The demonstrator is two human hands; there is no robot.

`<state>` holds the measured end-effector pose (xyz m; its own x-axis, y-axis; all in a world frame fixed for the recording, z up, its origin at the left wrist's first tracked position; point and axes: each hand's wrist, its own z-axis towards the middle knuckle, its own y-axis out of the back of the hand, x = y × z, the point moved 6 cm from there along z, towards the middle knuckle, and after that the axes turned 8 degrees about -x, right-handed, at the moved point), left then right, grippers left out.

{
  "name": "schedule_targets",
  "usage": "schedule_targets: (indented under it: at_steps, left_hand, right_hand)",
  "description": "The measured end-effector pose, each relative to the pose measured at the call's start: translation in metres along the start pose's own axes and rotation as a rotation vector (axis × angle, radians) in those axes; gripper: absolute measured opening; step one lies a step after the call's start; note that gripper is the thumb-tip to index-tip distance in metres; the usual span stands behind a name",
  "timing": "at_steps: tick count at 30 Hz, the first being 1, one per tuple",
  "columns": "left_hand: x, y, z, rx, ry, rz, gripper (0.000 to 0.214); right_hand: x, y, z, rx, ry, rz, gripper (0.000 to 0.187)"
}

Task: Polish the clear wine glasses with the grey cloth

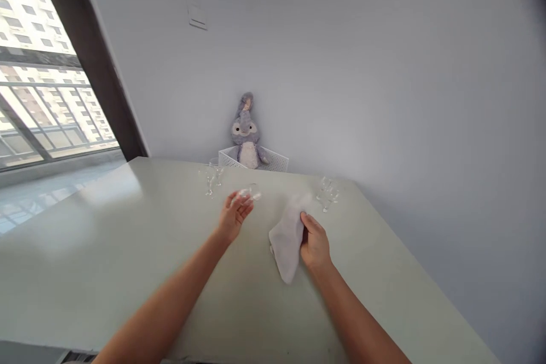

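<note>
My left hand point(236, 213) has its fingers closed around a small clear glass point(255, 193), which is tilted and partly blurred above the table. In my right hand point(314, 240) is a pale cloth point(288, 244), pinched between thumb and fingers so that it hangs down on the left. The cloth's upper end is smeared by motion. To the left, behind my left hand, stand several clear stemmed glasses point(210, 181). Another group of clear glasses point(327, 193) is on the table beyond my right hand.
A white perforated basket point(279, 163) holds a grey plush toy point(246, 132) at the table's far side. The pale table point(106, 250) reaches to the wall point(362, 68). A window point(42, 91) with a dark frame is on the left, a wall switch point(197, 16) above.
</note>
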<state>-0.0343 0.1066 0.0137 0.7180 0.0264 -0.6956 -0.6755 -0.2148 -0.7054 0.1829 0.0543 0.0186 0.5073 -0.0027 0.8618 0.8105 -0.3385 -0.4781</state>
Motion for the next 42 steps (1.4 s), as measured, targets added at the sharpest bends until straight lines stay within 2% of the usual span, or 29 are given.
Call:
schedule_targets:
  at_steps: [2,5,9,11,14,16,19,21,23,26,28,30,34,36,38,42]
  left_hand:
    - [0.019,-0.018,-0.014,0.107,-0.006,0.087,0.034]
    - [0.040,-0.034,-0.031,0.248,-0.007,0.199,0.041]
    - [0.050,-0.034,-0.043,0.327,-0.038,0.364,0.043]
    - [0.051,-0.030,-0.046,0.338,-0.069,0.477,0.044]
    - [0.046,-0.027,-0.049,0.336,-0.131,0.612,0.044]
    - [0.040,-0.029,-0.051,0.359,-0.146,0.646,0.042]
    - [0.029,-0.036,-0.055,0.420,-0.129,0.577,0.039]
    - [0.025,-0.039,-0.056,0.434,-0.113,0.538,0.039]
    - [0.027,-0.037,-0.055,0.412,-0.102,0.559,0.039]
    - [0.035,-0.030,-0.050,0.336,-0.039,0.629,0.030]
    - [0.040,-0.027,-0.049,0.320,0.032,0.656,0.034]
    - [0.039,-0.029,-0.050,0.352,0.038,0.645,0.034]
    - [0.030,-0.040,-0.057,0.490,-0.082,0.630,0.040]
    - [0.030,-0.039,-0.058,0.489,-0.118,0.649,0.040]
    - [0.034,-0.035,-0.056,0.447,-0.108,0.634,0.038]
    - [0.044,-0.025,-0.051,0.390,-0.033,0.661,0.036]
  right_hand:
    - [0.003,-0.004,-0.007,0.049,0.063,-0.039,0.022]
    - [-0.002,-0.019,-0.022,0.242,0.073,-0.122,0.034]
    - [-0.014,-0.034,-0.034,0.516,0.003,-0.164,0.036]
    - [-0.022,-0.034,-0.034,0.582,-0.028,-0.219,0.034]
    - [-0.033,-0.027,-0.027,0.557,-0.073,-0.253,0.028]
    - [-0.037,-0.022,-0.021,0.508,-0.148,-0.153,0.027]
    - [-0.041,-0.019,-0.016,0.458,-0.299,0.041,0.029]
    - [-0.041,-0.020,-0.018,0.470,-0.320,0.045,0.030]
    - [-0.039,-0.022,-0.023,0.505,-0.224,-0.091,0.030]
    - [-0.035,-0.023,-0.031,0.511,0.074,-0.432,0.024]
    - [-0.032,-0.023,-0.034,0.485,0.191,-0.551,0.021]
    - [-0.032,-0.021,-0.030,0.456,0.121,-0.470,0.024]
    - [-0.034,-0.017,-0.019,0.391,-0.203,-0.066,0.032]
    - [-0.036,-0.018,-0.021,0.413,-0.245,-0.040,0.033]
    - [-0.038,-0.020,-0.026,0.441,-0.144,-0.199,0.031]
    - [-0.028,-0.021,-0.035,0.398,0.365,-0.701,0.019]
